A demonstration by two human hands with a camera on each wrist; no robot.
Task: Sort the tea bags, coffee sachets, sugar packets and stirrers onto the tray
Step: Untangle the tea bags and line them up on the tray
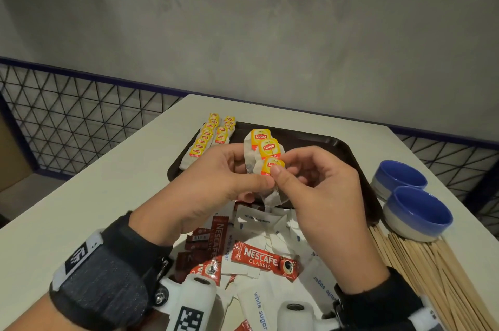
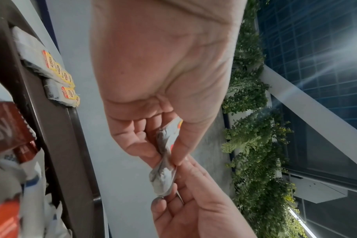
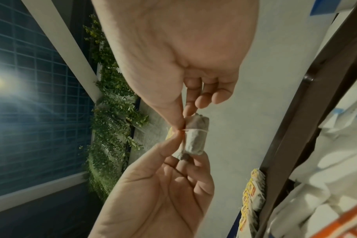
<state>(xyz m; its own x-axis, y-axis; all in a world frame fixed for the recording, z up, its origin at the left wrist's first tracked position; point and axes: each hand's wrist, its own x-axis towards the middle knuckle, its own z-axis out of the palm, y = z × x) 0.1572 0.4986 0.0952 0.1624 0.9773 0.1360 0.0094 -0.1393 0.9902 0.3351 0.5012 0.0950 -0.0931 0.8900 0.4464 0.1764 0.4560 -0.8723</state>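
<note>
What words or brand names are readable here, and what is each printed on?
"Lipton": yellow tags of the held tea bags.
"NESCAFE CLASSIC": red coffee sachet.
"white sugar": white sugar packet.
Tags of the tea bags lined on the tray: too small to read surely.
Black-and-white square codes on the wristbands: patterns, not words.
</note>
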